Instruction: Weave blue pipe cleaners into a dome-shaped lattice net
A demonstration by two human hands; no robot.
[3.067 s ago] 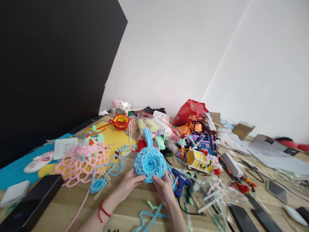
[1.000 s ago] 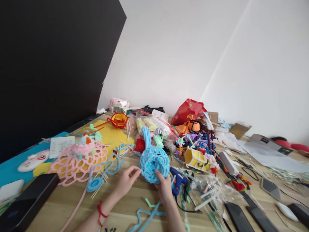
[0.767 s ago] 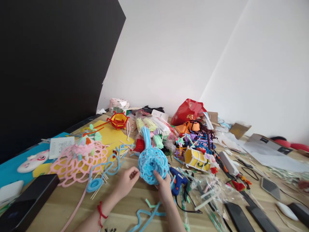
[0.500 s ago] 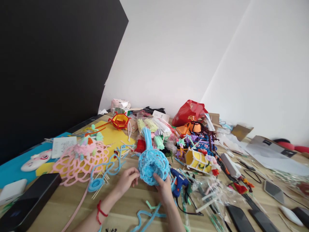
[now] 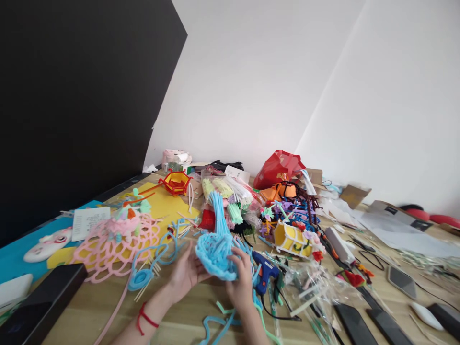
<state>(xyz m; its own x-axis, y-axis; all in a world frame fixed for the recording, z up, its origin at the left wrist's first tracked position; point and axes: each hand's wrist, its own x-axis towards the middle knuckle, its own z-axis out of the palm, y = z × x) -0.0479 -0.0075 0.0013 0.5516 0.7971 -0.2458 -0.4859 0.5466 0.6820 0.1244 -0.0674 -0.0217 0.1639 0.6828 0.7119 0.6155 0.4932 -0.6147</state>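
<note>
A round bowl-like piece of light blue pipe cleaners (image 5: 214, 254), woven and fuzzy, is held up between both hands at the middle of the head view. My left hand (image 5: 189, 269) cups its left side, some fingers hidden behind it. On the right side, my right hand (image 5: 240, 275) grips the rim with bent fingers over it. Just behind lies a bundle of straight blue pipe cleaners (image 5: 219, 211). Loose blue strands (image 5: 217, 328) are on the table below, and a blue coil (image 5: 141, 279) sits to the left of my left hand.
A blue glue gun (image 5: 265, 270) with a black cord lies right of my right hand. Left are a pink netted piece (image 5: 111, 251) and a black box (image 5: 43, 304). A yellow-and-white lantern (image 5: 289, 237), crumpled plastic (image 5: 312, 287) and phones (image 5: 354, 323) lie rightward; a red bag (image 5: 278, 168) stands behind.
The blue woven piece has tipped, so its hollow faces me less. My left hand has come onto its left side, and my right thumb has left its hollow as the fingers moved over the rim.
</note>
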